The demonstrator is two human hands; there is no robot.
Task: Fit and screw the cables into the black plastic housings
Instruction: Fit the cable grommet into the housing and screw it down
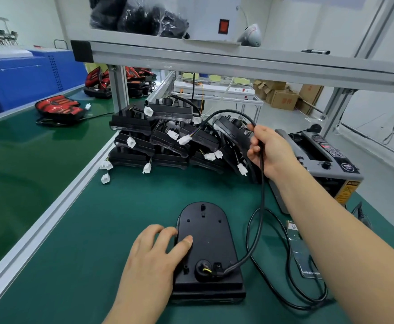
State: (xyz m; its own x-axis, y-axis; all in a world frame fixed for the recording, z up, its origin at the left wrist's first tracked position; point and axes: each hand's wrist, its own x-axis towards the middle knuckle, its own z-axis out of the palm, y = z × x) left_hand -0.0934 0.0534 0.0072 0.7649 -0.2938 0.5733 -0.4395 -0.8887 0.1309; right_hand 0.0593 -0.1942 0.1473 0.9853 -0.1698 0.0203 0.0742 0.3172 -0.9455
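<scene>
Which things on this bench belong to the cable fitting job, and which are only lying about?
Job in hand: black housing, held by the left hand; black cable, gripped by the right hand; stack of housings behind.
Lying about: grey machine; red lamp; marker; cardboard boxes.

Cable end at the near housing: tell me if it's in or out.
In: the cable enters the housing at its round port. Screwed: cannot tell.
</scene>
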